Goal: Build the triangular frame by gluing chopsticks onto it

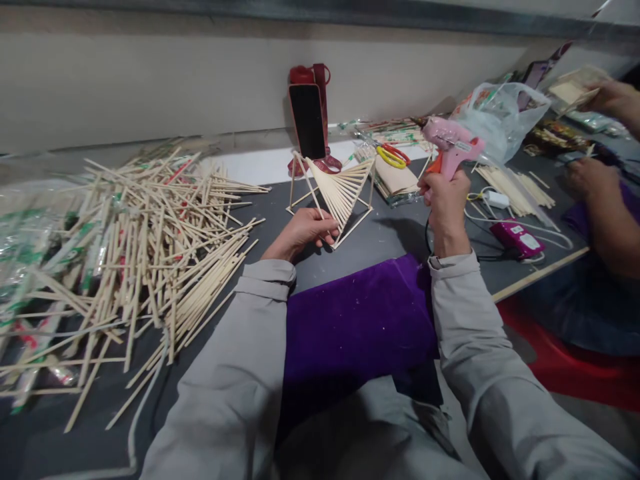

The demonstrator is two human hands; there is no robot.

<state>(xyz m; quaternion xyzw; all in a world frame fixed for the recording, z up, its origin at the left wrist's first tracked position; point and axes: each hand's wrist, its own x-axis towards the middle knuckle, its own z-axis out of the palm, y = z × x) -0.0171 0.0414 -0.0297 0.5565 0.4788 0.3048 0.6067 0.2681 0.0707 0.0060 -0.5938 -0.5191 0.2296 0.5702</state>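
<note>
A small frame of thin wooden sticks [344,193] stands on the grey table, its sticks fanned into a twisted surface. At its near left side, my left hand [313,229] is closed in a pinch on one of its sticks, close to the front corner. My right hand [447,200] grips a pink hot glue gun [453,143] by the handle, raised to the right of the frame. The glue gun's nozzle points left and away from the frame. A purple cloth [360,320] hangs over the table edge between my forearms.
Loose wooden sticks [165,233] lie heaped on the left. Behind the frame, a phone [307,121] leans upright near yellow-and-red scissors [393,155]. A plastic bag [505,117], a magenta power box [517,239] and cables are at right, beside another person's hands [593,179].
</note>
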